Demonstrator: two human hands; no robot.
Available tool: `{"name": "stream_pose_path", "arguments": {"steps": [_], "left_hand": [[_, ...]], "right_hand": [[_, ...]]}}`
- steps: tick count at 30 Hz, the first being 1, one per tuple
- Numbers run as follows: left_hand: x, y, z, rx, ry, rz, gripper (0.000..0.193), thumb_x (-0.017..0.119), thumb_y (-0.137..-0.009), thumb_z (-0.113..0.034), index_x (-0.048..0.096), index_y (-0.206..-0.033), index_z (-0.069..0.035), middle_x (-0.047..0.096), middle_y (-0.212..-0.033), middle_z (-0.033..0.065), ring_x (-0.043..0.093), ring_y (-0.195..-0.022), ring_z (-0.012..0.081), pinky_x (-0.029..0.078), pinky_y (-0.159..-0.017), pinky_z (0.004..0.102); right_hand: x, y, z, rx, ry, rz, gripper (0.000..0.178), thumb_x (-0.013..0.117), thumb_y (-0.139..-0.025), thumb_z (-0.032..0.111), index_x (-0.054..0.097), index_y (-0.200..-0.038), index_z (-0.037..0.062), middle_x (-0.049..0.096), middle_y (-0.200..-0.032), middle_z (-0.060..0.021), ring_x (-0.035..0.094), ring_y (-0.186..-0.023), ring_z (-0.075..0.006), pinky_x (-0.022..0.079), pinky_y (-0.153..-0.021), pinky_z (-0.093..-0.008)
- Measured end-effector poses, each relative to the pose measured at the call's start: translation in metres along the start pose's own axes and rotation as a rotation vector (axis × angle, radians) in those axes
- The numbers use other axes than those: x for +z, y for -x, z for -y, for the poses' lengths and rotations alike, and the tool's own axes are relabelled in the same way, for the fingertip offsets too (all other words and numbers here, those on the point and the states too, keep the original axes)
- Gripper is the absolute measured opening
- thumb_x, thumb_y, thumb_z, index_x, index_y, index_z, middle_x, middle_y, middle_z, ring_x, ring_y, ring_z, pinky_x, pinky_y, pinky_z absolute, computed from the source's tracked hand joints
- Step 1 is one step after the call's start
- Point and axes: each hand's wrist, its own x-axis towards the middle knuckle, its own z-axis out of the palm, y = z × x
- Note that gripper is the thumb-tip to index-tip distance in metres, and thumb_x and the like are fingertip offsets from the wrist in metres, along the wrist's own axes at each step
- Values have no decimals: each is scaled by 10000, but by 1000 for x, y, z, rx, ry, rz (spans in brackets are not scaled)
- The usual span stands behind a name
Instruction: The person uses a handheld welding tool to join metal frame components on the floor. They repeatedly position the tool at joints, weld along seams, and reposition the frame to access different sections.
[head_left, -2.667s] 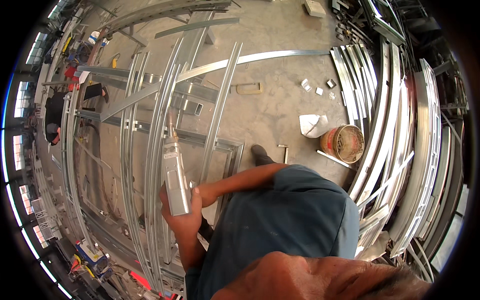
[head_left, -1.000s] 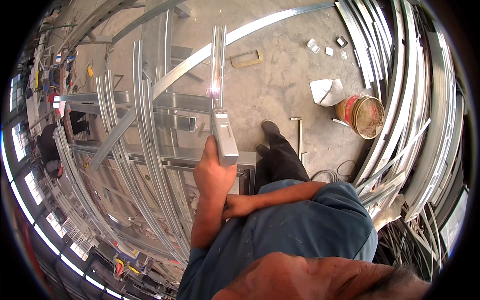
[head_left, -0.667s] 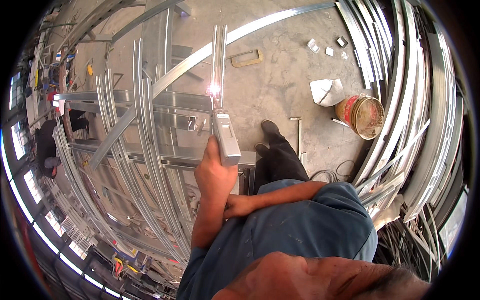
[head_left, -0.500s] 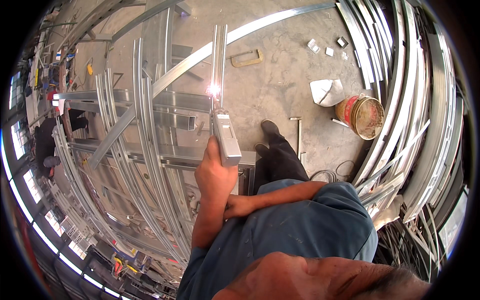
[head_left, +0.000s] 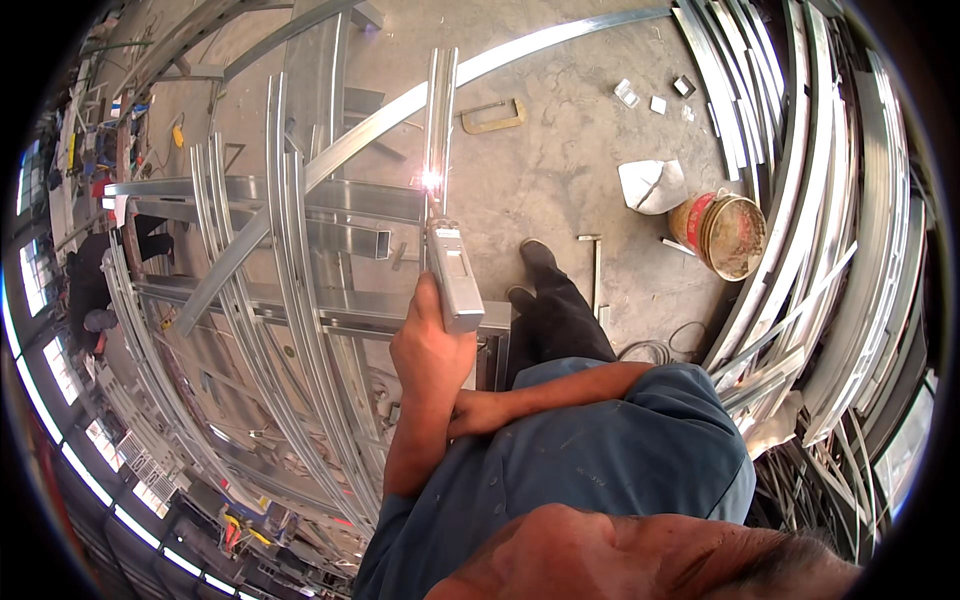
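My left hand (head_left: pixel 432 345) is wrapped round a silver, box-shaped handheld welding gun (head_left: pixel 457 280). The gun's narrow nozzle points away from me, and a bright white-pink glow burns at its tip. That glow sits on an upright-running metal channel (head_left: pixel 442 110), near where it meets a crosswise metal beam (head_left: pixel 370 200). My right arm crosses in front of my blue shirt, and my right hand (head_left: pixel 478 412) rests against my left forearm. Its fingers are mostly hidden behind that forearm.
Long metal profiles (head_left: pixel 290 220) form a frame on the left, with a diagonal strip (head_left: pixel 390 118) across it. A C-clamp (head_left: pixel 495 118), a dirty bucket (head_left: pixel 735 238) and a white sheet piece (head_left: pixel 650 187) lie ahead and right. Stacked profiles (head_left: pixel 815 200) line the right; a person (head_left: pixel 92 285) crouches far left.
The glow at the nozzle has shifted very slightly and shows fewer sparks. Both hands and the welding gun hold nearly the same place.
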Motion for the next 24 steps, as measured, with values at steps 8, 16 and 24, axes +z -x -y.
{"name": "stream_pose_path", "arguments": {"steps": [8,16,24], "left_hand": [[0,4,2,-14,-18,13,599,749,-783,-176,508,-1321,-71,694,-1007,241,676,-880,463,551,-719,526],[1,6,4,3,0,0,597,744,-787,-173,504,-1323,-68,688,-1013,253,671,-880,473,550,-714,532],[0,8,6,-6,19,7,590,738,-785,-159,504,-1318,-64,689,-1021,251,674,-882,469,550,-725,529]], "right_hand": [[0,-2,-8,4,-12,74,383,648,-921,63,602,-1289,-31,667,-1265,-145,607,-1189,-218,492,-1011,-362],[0,0,-5,31,4,90,369,639,-943,48,595,-1300,-33,655,-1287,-146,599,-1205,-221,490,-1026,-367],[0,1,-7,14,24,98,360,641,-947,55,598,-1294,-35,663,-1272,-144,607,-1192,-219,495,-1015,-359]]}}
